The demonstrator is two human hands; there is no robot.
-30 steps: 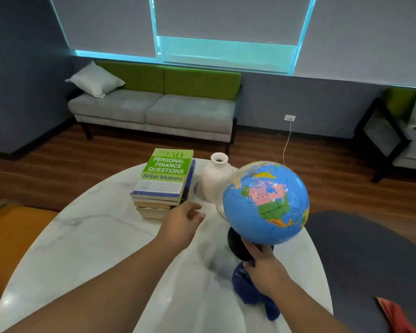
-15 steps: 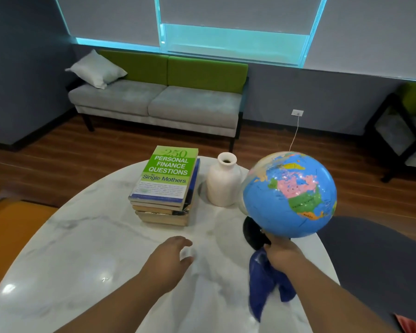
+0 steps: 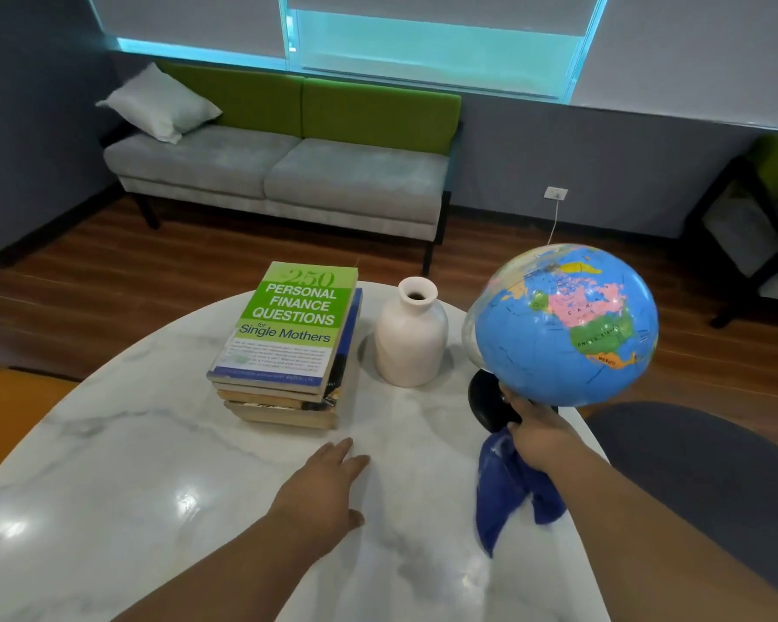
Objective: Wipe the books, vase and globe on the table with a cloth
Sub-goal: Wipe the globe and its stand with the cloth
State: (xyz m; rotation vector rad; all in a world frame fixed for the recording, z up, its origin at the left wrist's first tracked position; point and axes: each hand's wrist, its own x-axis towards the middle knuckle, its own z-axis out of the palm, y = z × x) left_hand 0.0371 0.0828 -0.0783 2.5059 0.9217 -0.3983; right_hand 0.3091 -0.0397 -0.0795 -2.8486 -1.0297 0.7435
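While it leans to the right over the table's right edge, the blue plastic globe point(image 3: 567, 325) shows a pink Canada, a green United States and an orange Mexico. Its round black base point(image 3: 490, 406) sits below the sphere, on its left. The right hand point(image 3: 542, 435) curls its fingers round the stand, and a dark blue cloth point(image 3: 508, 491) hangs bunched from the same grip. Just left stands an upright cream ceramic vase point(image 3: 412, 338), then a stack of books point(image 3: 288, 343) topped by a green-and-white paperback. The left hand point(image 3: 324, 491) lies palm down near the stack over the white marble table point(image 3: 131, 464), fingers straight and close together — whether it touches the marble I cannot tell.
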